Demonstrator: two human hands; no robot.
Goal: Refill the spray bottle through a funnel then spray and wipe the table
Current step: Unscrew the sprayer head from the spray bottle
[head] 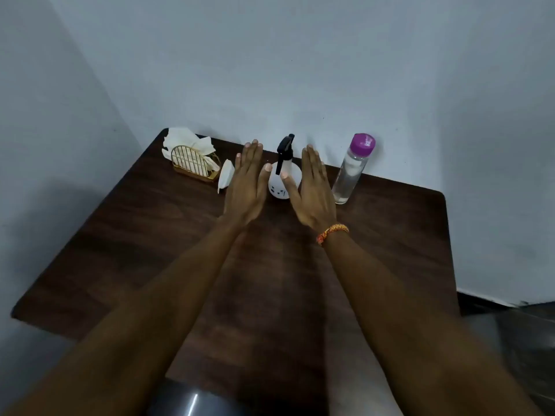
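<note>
Grip: both hands are flat and wide, fingers straight, holding nothing; the left hand (244,183) and right hand (313,190) hover palm-down on either side of the spray bottle (283,175), apparently showing empty hands before starting.
Spray bottle: white, with a black trigger head still screwed on, upright at the far edge of the table (150,250), between the two hands; whether either thumb touches it I cannot tell.
Funnel: the white funnel (225,175) lies tipped on its side just left of the left hand, within easy reach for the refill.
Water bottle: the clear bottle (350,172) with a purple cap stands closed, near the right hand, probably the refill supply.
Napkins: white napkins (186,142) sit in a gold wire holder (193,165) at the far left corner, ready for wiping.
Progress: nothing is opened yet; judged to be the very beginning.
</note>
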